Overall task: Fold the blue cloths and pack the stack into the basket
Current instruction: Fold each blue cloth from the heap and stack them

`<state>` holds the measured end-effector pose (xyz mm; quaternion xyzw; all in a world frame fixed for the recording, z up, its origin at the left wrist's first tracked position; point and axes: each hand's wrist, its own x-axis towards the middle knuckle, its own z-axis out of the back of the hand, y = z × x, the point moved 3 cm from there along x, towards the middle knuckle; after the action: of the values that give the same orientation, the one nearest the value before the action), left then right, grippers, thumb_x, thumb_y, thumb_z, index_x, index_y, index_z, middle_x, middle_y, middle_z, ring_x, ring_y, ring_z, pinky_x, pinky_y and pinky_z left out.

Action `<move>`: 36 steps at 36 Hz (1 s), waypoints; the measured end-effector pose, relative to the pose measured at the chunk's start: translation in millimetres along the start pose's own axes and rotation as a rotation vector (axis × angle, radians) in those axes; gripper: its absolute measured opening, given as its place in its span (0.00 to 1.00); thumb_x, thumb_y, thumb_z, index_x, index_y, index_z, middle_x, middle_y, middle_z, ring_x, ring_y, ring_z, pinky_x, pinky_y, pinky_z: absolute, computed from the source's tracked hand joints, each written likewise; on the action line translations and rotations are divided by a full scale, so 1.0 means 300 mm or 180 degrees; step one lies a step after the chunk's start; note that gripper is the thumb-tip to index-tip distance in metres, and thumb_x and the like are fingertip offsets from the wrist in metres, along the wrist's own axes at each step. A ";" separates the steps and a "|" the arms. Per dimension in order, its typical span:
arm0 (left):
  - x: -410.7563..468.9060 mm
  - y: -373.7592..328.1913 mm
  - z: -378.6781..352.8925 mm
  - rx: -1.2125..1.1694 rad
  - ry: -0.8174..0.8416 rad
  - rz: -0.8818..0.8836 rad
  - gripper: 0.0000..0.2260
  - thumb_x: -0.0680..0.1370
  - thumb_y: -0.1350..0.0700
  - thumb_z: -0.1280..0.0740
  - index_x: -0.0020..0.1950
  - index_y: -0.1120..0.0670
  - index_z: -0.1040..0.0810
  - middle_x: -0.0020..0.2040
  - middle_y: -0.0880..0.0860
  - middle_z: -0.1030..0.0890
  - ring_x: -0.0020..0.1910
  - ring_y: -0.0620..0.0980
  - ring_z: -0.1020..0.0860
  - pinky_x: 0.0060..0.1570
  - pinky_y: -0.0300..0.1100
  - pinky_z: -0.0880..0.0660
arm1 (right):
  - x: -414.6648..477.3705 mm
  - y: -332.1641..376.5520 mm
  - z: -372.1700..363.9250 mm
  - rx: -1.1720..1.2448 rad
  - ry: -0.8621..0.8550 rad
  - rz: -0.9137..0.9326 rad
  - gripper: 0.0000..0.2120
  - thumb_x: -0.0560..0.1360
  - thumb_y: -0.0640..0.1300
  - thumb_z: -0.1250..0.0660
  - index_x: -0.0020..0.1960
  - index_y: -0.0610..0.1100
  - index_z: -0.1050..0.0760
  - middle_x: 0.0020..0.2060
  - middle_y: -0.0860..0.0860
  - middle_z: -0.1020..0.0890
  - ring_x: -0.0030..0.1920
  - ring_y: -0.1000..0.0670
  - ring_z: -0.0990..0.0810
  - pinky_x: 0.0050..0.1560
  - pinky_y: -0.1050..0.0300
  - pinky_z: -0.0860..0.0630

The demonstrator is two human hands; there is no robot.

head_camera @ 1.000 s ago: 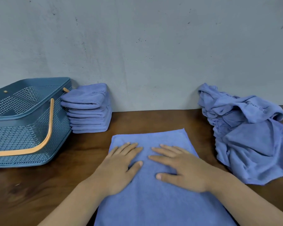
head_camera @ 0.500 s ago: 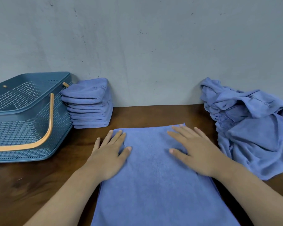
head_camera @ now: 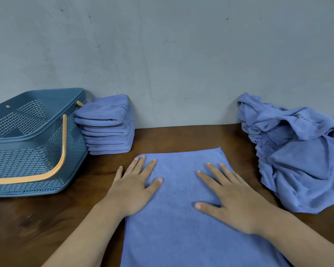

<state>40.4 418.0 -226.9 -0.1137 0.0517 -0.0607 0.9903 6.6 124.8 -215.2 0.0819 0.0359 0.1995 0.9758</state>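
A blue cloth (head_camera: 178,224) lies flat on the brown table, running from the middle toward me. My left hand (head_camera: 132,186) presses flat on its left edge, fingers spread and straight. My right hand (head_camera: 232,199) lies flat on the cloth's right side, fingers straight too. A stack of folded blue cloths (head_camera: 108,126) stands against the wall at the back left. Beside it on the left sits the blue perforated basket (head_camera: 27,158) with its orange handle (head_camera: 63,151) folded down over the front. A heap of unfolded blue cloths (head_camera: 301,153) lies at the right.
A grey wall (head_camera: 172,54) closes off the back of the wooden table (head_camera: 46,224). The basket's inside shows nothing in it.
Both hands have slid apart from the cloth's middle toward its side edges, smoothing it. The view has tilted slightly.
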 end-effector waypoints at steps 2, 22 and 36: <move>-0.001 0.000 -0.001 0.0000 -0.0012 -0.0001 0.32 0.81 0.26 0.56 0.84 0.32 0.60 0.84 0.38 0.65 0.81 0.38 0.69 0.82 0.57 0.63 | -0.013 0.024 0.018 -0.0083 -0.0155 0.0091 0.43 0.76 0.81 0.54 0.83 0.66 0.65 0.82 0.62 0.69 0.83 0.52 0.69 0.82 0.54 0.62; -0.060 -0.097 -0.027 -0.0277 -0.0272 -0.0547 0.28 0.86 0.35 0.49 0.86 0.41 0.44 0.86 0.38 0.49 0.84 0.38 0.55 0.83 0.48 0.58 | -0.159 -0.136 0.021 0.1317 -0.1112 -0.1380 0.07 0.77 0.47 0.26 0.53 0.57 0.20 0.39 0.59 0.18 0.38 0.60 0.21 0.39 0.62 0.25; -0.053 -0.082 -0.030 -0.0403 -0.0239 -0.0596 0.29 0.85 0.34 0.48 0.86 0.40 0.45 0.86 0.38 0.50 0.84 0.39 0.56 0.83 0.49 0.60 | -0.145 -0.156 0.047 0.1405 -0.1099 -0.1881 0.05 0.78 0.45 0.29 0.46 0.54 0.20 0.39 0.58 0.17 0.43 0.58 0.19 0.41 0.62 0.24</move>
<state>21.1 394.3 -228.6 -0.1826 0.0075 -0.1453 0.9724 -14.0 62.9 -207.8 0.3079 -0.0646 -0.1186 0.9418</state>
